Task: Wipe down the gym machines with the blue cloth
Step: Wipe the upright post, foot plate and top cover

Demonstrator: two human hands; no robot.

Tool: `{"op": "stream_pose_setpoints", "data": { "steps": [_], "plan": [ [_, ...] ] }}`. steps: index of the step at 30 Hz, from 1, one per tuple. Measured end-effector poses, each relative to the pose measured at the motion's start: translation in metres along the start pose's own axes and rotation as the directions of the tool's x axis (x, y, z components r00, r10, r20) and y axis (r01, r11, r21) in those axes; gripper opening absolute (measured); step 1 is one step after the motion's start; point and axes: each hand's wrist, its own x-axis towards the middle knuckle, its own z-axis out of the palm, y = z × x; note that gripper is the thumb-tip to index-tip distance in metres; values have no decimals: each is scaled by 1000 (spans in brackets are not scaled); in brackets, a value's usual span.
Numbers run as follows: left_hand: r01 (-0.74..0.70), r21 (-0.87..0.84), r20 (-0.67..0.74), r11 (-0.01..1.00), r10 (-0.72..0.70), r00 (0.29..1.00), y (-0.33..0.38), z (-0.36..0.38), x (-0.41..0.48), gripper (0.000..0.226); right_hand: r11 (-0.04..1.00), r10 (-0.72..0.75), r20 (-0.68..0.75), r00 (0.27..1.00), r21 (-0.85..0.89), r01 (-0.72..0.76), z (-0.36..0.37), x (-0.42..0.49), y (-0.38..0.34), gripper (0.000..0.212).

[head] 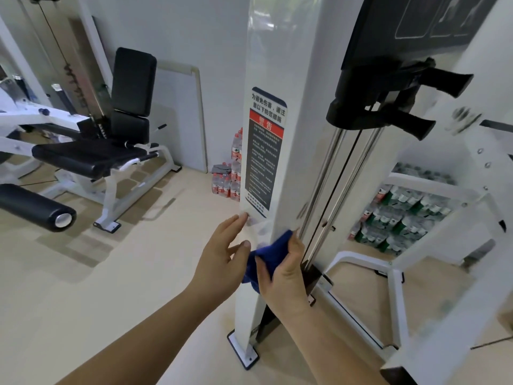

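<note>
**Blue cloth held against the white column**

The blue cloth [268, 254] is bunched in the right hand [287, 273], whose fingers curl round it and press it to the white column [299, 79] of a gym machine. The left hand [222, 252] sits just beside it, fingers straight and spread, fingertips touching the column's edge. Directly above both hands is a warning label [263, 154]. Steel guide rods [322, 184] run just right of the right hand, with black handles [410, 126] higher up. Beyond the left hand, well apart, stand packs of bottled water [226, 179] and a black-padded seat machine [91, 158].
</note>
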Motion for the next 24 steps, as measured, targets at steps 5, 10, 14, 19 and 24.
{"op": "stream_pose_setpoints", "data": {
  "steps": [5, 10, 14, 19, 24],
  "plan": [
    [62, 22, -6, 998, -61, 998, -5, 6, -8, 37, 996, -66, -15, 998, 54, 67, -26, 12, -33, 67],
    [56, -40, -18, 998, -57, 998, 0, 10, -9, 32, 958, -281, -157, 947, 10, 286, -42, 45, -86, 75],
    [121, -91, -58, 988, -127, 990, -8, 9, -16, 37, 992, -123, -36, 992, -21, 122, -27, 30, -45, 89],
    [285, -9, -110, 959, -284, 952, -25, 17, -29, 41, 988, 153, 171, 973, -12, -153, -2, -6, 19, 92],
    [347, 45, -119, 937, -340, 933, -26, 27, -43, 37, 970, 214, 215, 953, 67, -233, -8, -7, 22, 87]
  ]
}}
